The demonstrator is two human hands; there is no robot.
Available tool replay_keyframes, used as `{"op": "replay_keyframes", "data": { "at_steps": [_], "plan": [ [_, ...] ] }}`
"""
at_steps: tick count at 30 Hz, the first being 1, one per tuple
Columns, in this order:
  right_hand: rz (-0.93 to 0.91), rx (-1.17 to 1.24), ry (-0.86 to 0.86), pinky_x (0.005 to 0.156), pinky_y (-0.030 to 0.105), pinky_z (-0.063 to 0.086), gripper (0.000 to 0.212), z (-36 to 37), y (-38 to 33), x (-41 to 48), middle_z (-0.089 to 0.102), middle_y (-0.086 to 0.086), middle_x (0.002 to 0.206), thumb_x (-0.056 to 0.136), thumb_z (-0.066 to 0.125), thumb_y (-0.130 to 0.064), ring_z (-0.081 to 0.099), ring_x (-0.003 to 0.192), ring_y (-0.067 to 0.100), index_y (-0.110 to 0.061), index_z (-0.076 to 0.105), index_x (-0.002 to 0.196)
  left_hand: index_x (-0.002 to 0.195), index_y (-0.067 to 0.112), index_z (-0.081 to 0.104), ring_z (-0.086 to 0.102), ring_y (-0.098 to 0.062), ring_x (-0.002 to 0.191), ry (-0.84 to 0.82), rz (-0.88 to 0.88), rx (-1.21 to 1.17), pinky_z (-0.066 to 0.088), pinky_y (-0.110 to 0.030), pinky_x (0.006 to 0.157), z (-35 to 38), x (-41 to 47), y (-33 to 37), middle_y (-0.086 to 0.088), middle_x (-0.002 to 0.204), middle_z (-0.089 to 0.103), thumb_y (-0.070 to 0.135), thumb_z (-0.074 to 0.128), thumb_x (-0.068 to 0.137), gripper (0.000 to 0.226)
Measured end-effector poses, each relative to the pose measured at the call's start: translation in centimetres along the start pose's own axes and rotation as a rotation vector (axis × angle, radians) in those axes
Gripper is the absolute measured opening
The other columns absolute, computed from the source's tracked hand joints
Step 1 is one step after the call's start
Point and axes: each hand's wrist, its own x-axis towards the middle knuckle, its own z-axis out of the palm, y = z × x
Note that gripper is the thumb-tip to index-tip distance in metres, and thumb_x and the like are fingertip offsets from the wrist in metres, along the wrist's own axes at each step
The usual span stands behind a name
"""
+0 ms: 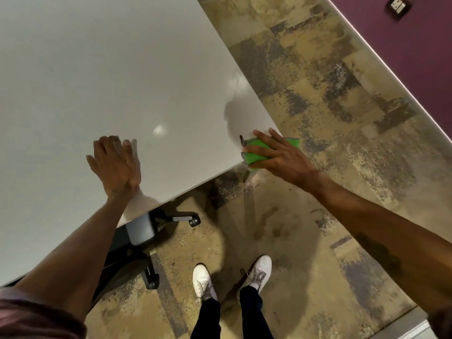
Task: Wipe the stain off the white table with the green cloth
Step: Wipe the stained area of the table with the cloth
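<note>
The white table (102, 69) fills the upper left. At its near right corner my right hand (276, 155) presses a folded green cloth (256, 152) onto the surface, fingers spread over it. A small dark stain (242, 140) shows just left of the cloth, partly covered by it. My left hand (115, 162) lies flat, palm down, on the table near the front edge, holding nothing.
A black office chair (144, 231) with castors is tucked under the table's front edge. My feet in white shoes (203, 280) stand on the patterned brown carpet (318, 94). A purple wall (415, 45) with a white skirting runs along the upper right.
</note>
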Motion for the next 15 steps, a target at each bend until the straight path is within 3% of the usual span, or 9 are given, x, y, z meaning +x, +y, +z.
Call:
{"op": "replay_keyframes", "data": {
  "at_steps": [6,9,12,14,15],
  "plan": [
    [0.292,0.181,0.103,0.112,0.062,0.036,0.038,-0.6,2.9,-4.5,0.054,0.005,0.146,0.079,0.077,-0.002,0.04,0.139,0.047,-0.024,0.076,0.111,0.135,0.009,0.047,0.042,-0.03,0.13,-0.073,0.028,0.15,0.035,-0.05,0.107,0.0,0.0,0.1,-0.01,0.139,0.049,0.041,0.019,0.108,0.051],
    [0.597,0.333,0.112,0.108,0.055,0.045,0.041,-0.3,2.4,-6.1,0.05,0.003,0.15,0.083,0.073,-0.005,0.044,0.139,0.037,-0.025,0.072,0.119,0.134,0.008,0.049,0.044,-0.03,0.129,-0.056,0.018,0.099,0.035,-0.049,0.106,-0.1,0.0,0.2,-0.011,0.138,0.052,0.04,0.025,0.107,0.048],
    [1.12,0.829,0.26,0.111,0.037,0.044,0.046,-0.7,1.9,-5.9,0.048,-0.001,0.151,0.085,0.068,-0.008,0.051,0.133,0.019,-0.029,0.067,0.127,0.134,0.009,0.05,0.045,-0.029,0.128,-0.056,0.026,0.106,0.035,-0.047,0.104,0.0,0.0,0.1,-0.01,0.138,0.052,0.04,0.024,0.107,0.049],
    [1.316,1.246,0.392,0.094,0.034,0.055,0.043,-1.7,2.3,-4.8,0.064,0.0,0.135,0.085,0.069,-0.012,0.066,0.109,0.016,-0.028,0.069,0.125,0.133,0.01,0.051,0.047,-0.03,0.127,-0.035,0.005,0.046,0.036,-0.048,0.106,0.1,0.2,0.1,-0.01,0.136,0.054,0.041,0.026,0.106,0.049],
    [1.331,1.405,0.366,0.086,0.036,0.058,0.041,-2.2,2.9,-4.3,0.072,0.001,0.12,0.084,0.072,-0.014,0.07,0.093,0.018,-0.027,0.07,0.123,0.132,0.011,0.052,0.048,-0.03,0.126,-0.018,-0.015,-0.001,0.037,-0.049,0.107,0.0,0.2,0.1,-0.01,0.135,0.055,0.043,0.027,0.105,0.049]
  ]
}}
